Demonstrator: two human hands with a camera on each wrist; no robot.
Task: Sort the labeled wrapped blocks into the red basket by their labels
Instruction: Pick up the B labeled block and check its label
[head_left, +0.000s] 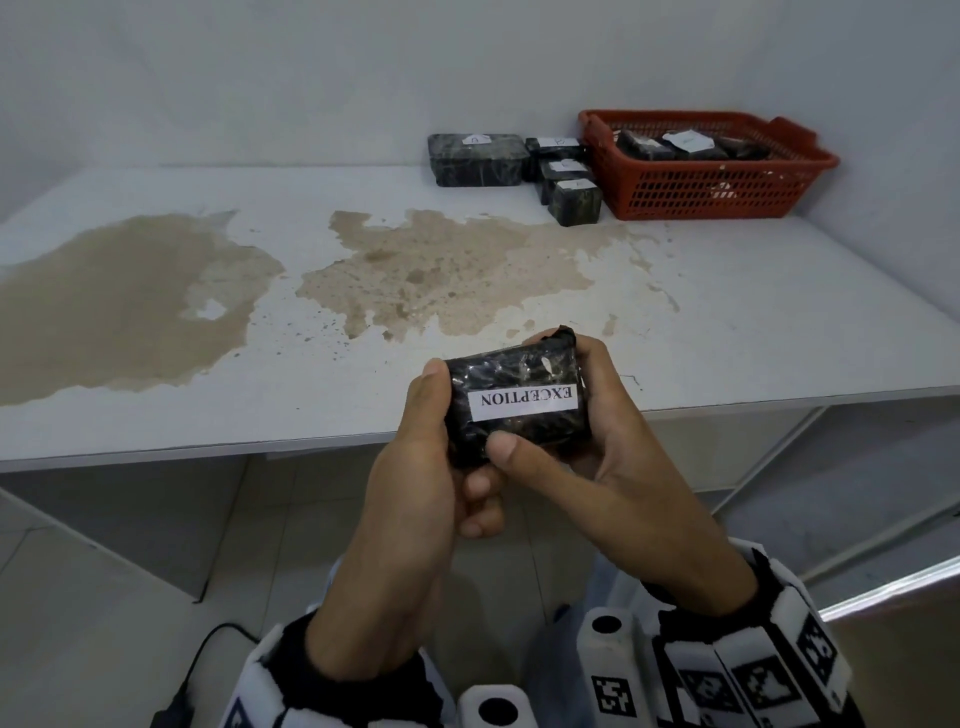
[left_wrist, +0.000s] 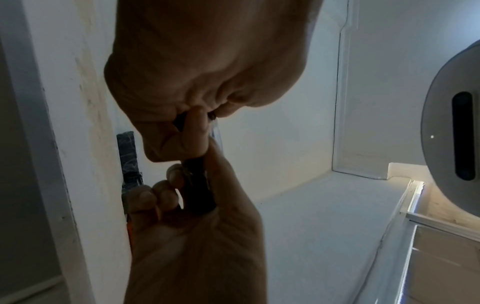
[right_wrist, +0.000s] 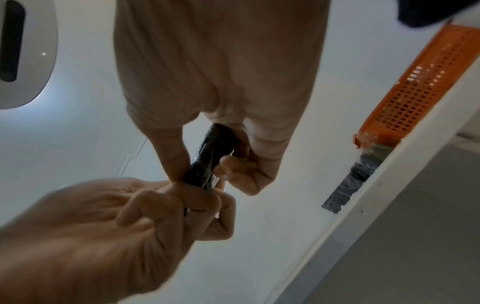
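A black wrapped block (head_left: 519, 374) with a white label reading EXCEPTION is held above the table's front edge. My left hand (head_left: 434, 431) grips its left end with the thumb on top. My right hand (head_left: 597, 415) grips its right end, thumb on the near edge. The wrist views show the block edge-on (left_wrist: 198, 185) (right_wrist: 213, 150) between the left hand (left_wrist: 194, 82) (right_wrist: 103, 226) and the right hand (left_wrist: 194, 236) (right_wrist: 221, 82). The red basket (head_left: 711, 182) (right_wrist: 415, 92) stands at the table's far right with several wrapped blocks inside.
A large wrapped block (head_left: 475, 158) and a few small labelled ones (head_left: 574, 200) (right_wrist: 358, 179) sit left of the basket. The white table (head_left: 753, 322) has wide brown stains (head_left: 130, 296). Walls close in behind and to the right.
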